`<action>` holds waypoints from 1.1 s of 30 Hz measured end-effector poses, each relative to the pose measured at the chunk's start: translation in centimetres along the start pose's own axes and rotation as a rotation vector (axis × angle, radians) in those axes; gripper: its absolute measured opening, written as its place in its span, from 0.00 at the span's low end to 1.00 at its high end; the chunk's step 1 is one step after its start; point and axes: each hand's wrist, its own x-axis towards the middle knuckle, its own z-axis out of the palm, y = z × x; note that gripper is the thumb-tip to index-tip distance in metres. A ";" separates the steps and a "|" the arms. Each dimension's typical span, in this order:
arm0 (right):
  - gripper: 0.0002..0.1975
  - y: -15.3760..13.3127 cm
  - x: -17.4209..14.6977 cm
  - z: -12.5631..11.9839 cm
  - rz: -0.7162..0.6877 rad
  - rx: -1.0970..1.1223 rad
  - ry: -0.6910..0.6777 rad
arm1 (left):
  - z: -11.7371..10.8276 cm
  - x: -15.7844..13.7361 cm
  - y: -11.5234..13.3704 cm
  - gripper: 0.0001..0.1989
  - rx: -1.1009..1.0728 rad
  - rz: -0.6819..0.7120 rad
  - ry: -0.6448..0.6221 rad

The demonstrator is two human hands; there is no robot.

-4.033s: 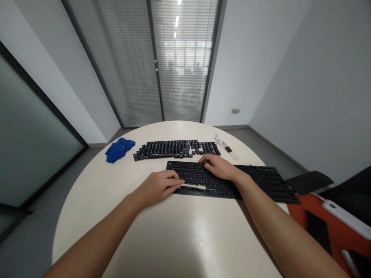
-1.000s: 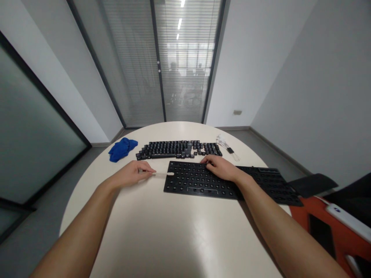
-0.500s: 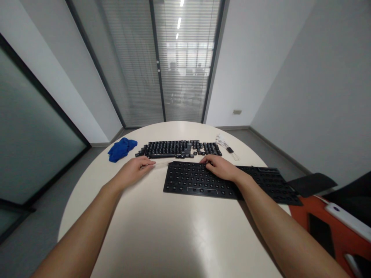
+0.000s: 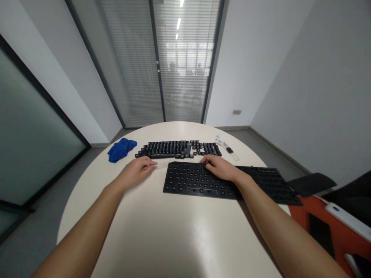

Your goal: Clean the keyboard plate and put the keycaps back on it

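Pinched in the fingers of my left hand point(image 4: 139, 170) is a thin pale stick point(image 4: 162, 163), which looks like a swab stick. Its far end reaches the upper left corner of a black keyboard point(image 4: 185, 175) stripped of its keycaps. At that corner the tip is too small to make out. My right hand point(image 4: 218, 166) lies over the middle of the keyboard's far edge, fingers curled round it and thumb on top. Behind the keyboard, black keycaps point(image 4: 166, 147) stand in rows laid out like a keyboard.
A crumpled blue cloth point(image 4: 121, 150) lies at the table's far left. At the far right are white bits point(image 4: 222, 139) and a wire puller with a black handle point(image 4: 229, 150). Beyond the round table's point(image 4: 162, 231) right edge, an orange surface point(image 4: 305, 214) carries a phone point(image 4: 321, 233) and a white power strip point(image 4: 348, 219).
My left hand has shifted slightly to the right with the stick. My right hand and the keyboard have stayed practically still.
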 end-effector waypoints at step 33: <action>0.13 -0.4 -0.2 -0.3 0.014 -0.003 -0.011 | -0.1 -0.3 1.0 0.17 -0.076 0.089 -0.127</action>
